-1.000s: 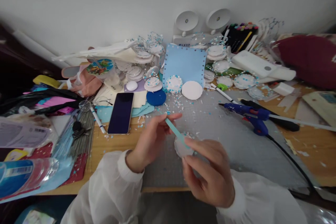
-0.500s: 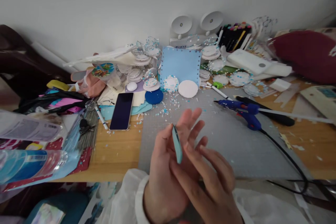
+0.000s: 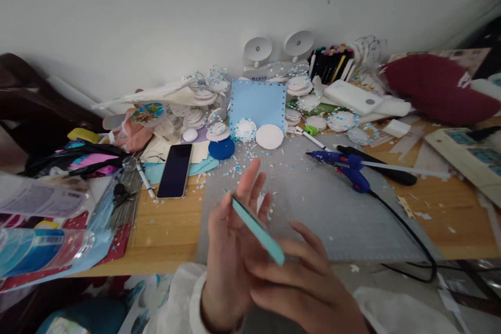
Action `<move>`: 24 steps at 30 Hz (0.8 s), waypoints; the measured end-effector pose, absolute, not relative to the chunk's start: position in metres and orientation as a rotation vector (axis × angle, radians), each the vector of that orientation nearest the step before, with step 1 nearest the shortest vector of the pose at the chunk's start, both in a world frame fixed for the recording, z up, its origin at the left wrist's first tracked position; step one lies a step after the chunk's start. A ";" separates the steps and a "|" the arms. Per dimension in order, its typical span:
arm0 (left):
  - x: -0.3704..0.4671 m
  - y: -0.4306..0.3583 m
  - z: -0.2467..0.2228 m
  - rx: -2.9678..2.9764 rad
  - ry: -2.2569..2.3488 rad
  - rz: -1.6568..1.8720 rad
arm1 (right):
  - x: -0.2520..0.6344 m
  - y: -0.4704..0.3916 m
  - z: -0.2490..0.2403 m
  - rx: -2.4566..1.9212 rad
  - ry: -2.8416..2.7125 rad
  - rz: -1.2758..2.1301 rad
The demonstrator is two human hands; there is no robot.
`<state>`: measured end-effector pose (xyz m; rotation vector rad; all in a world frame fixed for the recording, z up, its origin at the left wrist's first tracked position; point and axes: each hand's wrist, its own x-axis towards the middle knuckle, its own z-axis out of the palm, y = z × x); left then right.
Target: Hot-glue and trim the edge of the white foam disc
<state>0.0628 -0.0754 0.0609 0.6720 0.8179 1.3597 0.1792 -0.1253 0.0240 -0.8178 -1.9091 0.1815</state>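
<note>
My left hand (image 3: 230, 261) is raised, palm turned up, above the near edge of the grey cutting mat (image 3: 309, 209). Its thumb presses on the upper end of a slim, flat teal tool (image 3: 258, 230) with a dark edge; the exact kind is unclear. The other fingers of that hand are loosely extended. My right hand (image 3: 297, 282) lies across the left palm, fingers stretched and slightly apart, close to the tool's lower end. Whether it touches the tool is hard to tell.
A blue glue gun (image 3: 344, 162) with its cord lies right on the mat. A phone (image 3: 175, 171) lies left. At the back stand a light blue panel (image 3: 258, 102), a white disc (image 3: 270, 136), a dark blue disc (image 3: 221, 149) and beaded ornaments. Small scraps (image 3: 245, 159) litter the mat.
The teal tool has swung from nearly upright to a long diagonal, lower end toward the right. Both hands appear shifted left in view, and my right fingers have spread.
</note>
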 end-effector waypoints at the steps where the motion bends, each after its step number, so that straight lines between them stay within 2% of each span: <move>1: 0.057 -0.072 0.059 0.664 0.820 1.369 | 0.187 -0.125 0.024 -0.802 -1.873 0.274; 4: 0.038 -0.066 0.055 0.621 0.839 1.472 | 0.221 -0.117 0.019 -1.155 -1.761 0.362; 8: 0.013 -0.068 0.046 0.707 0.910 1.425 | 0.277 -0.087 -0.004 -1.600 -1.391 -0.090; 13: -0.010 -0.069 0.025 1.082 1.077 1.140 | 0.322 -0.045 -0.031 -1.915 -1.548 -0.373; 19: -0.023 -0.051 0.015 1.349 1.116 0.841 | 0.325 -0.022 -0.036 -2.023 -1.886 -0.487; 24: -0.022 -0.018 0.007 1.446 1.128 0.721 | 0.319 -0.017 -0.025 -1.925 -1.801 -0.332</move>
